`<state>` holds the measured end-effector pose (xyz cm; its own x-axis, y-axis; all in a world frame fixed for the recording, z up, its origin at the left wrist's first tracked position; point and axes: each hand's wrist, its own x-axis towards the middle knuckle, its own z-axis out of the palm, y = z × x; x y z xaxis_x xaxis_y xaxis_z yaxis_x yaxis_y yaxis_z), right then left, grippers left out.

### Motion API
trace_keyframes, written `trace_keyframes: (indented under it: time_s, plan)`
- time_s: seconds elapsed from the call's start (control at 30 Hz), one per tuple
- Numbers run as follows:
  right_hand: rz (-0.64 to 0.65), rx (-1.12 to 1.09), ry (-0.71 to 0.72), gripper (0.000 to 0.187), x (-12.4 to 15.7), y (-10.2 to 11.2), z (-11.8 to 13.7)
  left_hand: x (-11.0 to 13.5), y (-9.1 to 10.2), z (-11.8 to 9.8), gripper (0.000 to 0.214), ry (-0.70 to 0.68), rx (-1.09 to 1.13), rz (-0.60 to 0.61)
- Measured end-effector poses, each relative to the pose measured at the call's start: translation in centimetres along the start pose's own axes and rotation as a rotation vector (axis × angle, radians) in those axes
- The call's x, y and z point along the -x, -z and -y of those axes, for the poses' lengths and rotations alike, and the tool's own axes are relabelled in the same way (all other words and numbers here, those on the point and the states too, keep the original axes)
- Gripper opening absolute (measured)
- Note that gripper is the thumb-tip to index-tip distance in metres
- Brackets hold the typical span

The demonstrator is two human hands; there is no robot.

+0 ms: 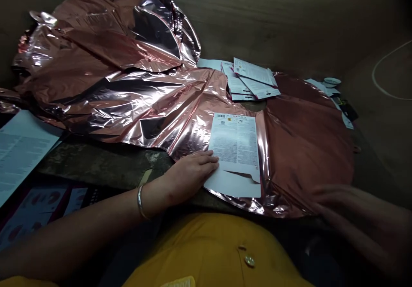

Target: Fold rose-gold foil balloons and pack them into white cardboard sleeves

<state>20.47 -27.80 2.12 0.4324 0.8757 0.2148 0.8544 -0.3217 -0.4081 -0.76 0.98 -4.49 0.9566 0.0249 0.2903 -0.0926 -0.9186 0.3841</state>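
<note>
A large rose-gold foil balloon point(309, 141), flat and uninflated, lies spread across the work surface, its left part crumpled and heaped up. On its narrow middle rests a white printed packaging card point(234, 149) with a barcode, small text and a slit flap near the bottom. My left hand point(193, 173) lies on the foil with fingers stretched out, fingertips on the card's left edge. At the balloon's lower right edge is my right hand point(350, 205), smeared by motion; whether its fingers grip the foil cannot be made out.
Several similar white cards point(254, 78) are stacked behind the balloon. A small white dish point(331, 81) and a dark object point(349, 110) sit at the far right. Printed sheets point(25, 149) lie at the left edge. A brown wall point(289, 20) rises behind.
</note>
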Motion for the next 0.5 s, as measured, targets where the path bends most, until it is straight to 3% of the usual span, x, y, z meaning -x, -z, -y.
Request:
trace_keyframes:
  time_s: [0.1, 0.2, 0.4, 0.5]
  plan:
    - [0.118, -0.009, 0.193, 0.046, -2.1, -3.6, 2.3, 0.1, 0.2, -0.4, 0.026, -0.107, 0.02, 0.025]
    - [0.254, 0.032, 0.249, 0.063, -3.9, -6.7, 3.4, 0.0, 0.6, -1.0, 0.023, -0.122, 0.087, 0.056]
    - [0.173, 0.162, 0.371, 0.04, -3.7, -7.9, 3.3, -0.9, 0.7, -2.1, 0.038, -0.106, -0.006, 0.063]
    - [0.137, 0.179, 0.373, 0.036, -3.4, -8.0, 3.9, -1.2, 0.1, -2.6, 0.026, -0.113, -0.094, 0.03]
